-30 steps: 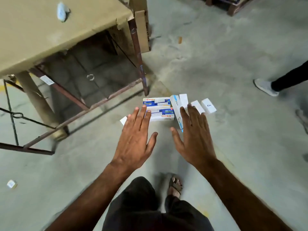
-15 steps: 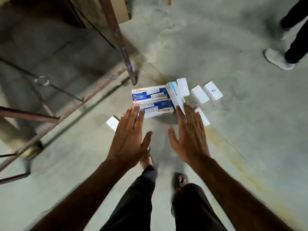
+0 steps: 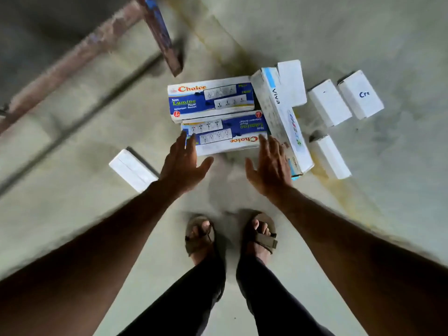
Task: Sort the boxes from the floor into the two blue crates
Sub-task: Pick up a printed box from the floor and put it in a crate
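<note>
Two blue-and-white "Choice" boxes lie side by side on the concrete floor, the far one (image 3: 211, 99) and the near one (image 3: 226, 133). A long white "Viva" box (image 3: 278, 112) lies angled along their right ends. Small white boxes sit to the right (image 3: 329, 103), (image 3: 361, 94), (image 3: 331, 157), one behind (image 3: 292, 83) and one to the left (image 3: 132, 169). My left hand (image 3: 184, 163) reaches with straight fingers over the near Choice box's left end. My right hand (image 3: 270, 166) is open at its right end, against the Viva box. No blue crate is in view.
A rusty metal table leg (image 3: 164, 42) and its crossbar (image 3: 72, 66) stand just beyond the boxes at upper left. My two sandalled feet (image 3: 230, 234) are planted right below the hands. Bare concrete floor (image 3: 363, 32) stretches to the right and behind the boxes.
The view has tilted down and closed in on the boxes. Both hands have dropped toward the near Choice box and spread to its two ends. The bystander's shoes have left the frame.
</note>
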A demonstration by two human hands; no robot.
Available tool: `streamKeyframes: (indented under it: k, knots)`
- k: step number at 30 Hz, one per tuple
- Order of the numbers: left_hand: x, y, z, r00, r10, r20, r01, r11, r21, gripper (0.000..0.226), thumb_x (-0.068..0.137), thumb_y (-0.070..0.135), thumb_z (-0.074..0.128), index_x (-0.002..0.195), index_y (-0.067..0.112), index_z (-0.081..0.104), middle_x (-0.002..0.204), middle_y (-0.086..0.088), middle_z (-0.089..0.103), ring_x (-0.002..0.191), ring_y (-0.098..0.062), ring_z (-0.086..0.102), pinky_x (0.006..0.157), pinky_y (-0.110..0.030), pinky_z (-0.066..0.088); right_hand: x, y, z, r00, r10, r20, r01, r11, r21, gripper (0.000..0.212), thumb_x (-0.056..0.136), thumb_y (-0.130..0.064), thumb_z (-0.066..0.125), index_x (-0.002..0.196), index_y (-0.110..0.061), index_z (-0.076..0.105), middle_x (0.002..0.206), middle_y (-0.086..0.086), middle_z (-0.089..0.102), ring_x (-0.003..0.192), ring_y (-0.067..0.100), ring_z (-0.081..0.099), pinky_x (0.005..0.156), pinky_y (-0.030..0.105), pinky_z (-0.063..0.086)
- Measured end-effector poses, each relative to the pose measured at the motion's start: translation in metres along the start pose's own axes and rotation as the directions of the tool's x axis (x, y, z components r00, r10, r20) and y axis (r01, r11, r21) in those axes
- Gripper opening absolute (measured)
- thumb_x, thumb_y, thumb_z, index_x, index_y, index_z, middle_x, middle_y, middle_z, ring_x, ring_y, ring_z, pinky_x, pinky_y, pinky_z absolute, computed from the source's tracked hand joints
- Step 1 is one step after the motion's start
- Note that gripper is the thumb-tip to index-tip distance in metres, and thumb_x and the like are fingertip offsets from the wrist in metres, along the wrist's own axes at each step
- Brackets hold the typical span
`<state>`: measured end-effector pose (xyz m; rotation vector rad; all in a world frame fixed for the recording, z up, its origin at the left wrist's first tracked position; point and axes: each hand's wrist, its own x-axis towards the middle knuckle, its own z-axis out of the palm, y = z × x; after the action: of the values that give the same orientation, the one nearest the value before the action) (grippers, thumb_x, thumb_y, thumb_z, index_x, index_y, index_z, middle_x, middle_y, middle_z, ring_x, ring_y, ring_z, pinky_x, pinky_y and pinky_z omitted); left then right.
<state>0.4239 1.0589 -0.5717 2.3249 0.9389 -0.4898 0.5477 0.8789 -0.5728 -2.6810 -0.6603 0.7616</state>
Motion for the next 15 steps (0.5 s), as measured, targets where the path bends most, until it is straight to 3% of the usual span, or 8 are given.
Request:
streamKeyframes:
  k: [4,8,11,13,15]
  knots:
    - [0.076,-0.046,0.076,0.976,-0.215,0.045,0.219,0.960,-0.176,0.072,0.095,0.043,0.067,0.148,0.004,0.039,0.151,-0.021,0.040,0.146,-0.034,0.030,0.119,-0.042,0.030,0.078,0.034,0.073,0.990,0.122,0.069,-0.127,0.990,0.059,0.078,0.096,-0.042,0.057,0.158,-0.010,0.022,0.157,0.016,0.033,0.142,0.034,0.034,0.115,0.046,0.035]
    - [0.132,-0.080,0.120,0.861,-0.501,0.091,0.490,0.766,-0.416,0.070,0.094,0.048,0.067,0.142,0.003,0.045,0.144,-0.019,0.048,0.135,-0.032,0.047,0.105,-0.036,0.044,0.133,0.060,0.126,0.961,0.253,0.116,-0.265,0.958,0.111,0.084,0.097,-0.047,0.059,0.159,-0.008,0.019,0.163,0.021,0.022,0.149,0.036,0.026,0.118,0.047,0.030]
    - [0.161,-0.090,0.138,0.832,-0.532,0.156,0.507,0.617,-0.602,0.052,0.098,0.040,0.063,0.133,0.002,0.058,0.134,-0.020,0.063,0.110,-0.031,0.063,0.078,-0.030,0.044,0.151,0.073,0.142,0.947,0.317,0.047,-0.320,0.936,0.149,0.077,0.094,-0.049,0.061,0.152,-0.009,0.031,0.160,0.022,0.022,0.145,0.039,0.030,0.113,0.045,0.035]
    - [0.171,-0.089,0.138,0.826,-0.539,0.166,0.492,0.546,-0.678,0.048,0.100,0.036,0.061,0.131,0.000,0.060,0.131,-0.022,0.065,0.109,-0.035,0.065,0.078,-0.038,0.047,0.162,0.077,0.141,0.927,0.374,0.039,-0.374,0.906,0.199,0.074,0.089,-0.047,0.066,0.146,-0.011,0.036,0.157,0.020,0.024,0.142,0.038,0.031,0.112,0.045,0.036]
    - [0.167,-0.086,0.132,0.818,-0.554,0.156,0.483,0.514,-0.709,0.051,0.099,0.036,0.062,0.133,-0.002,0.056,0.133,-0.026,0.062,0.122,-0.041,0.061,0.088,-0.048,0.052,0.161,0.079,0.135,0.889,0.451,0.079,-0.455,0.851,0.263,0.082,0.084,-0.045,0.073,0.148,-0.011,0.035,0.156,0.019,0.022,0.143,0.037,0.030,0.114,0.046,0.033]
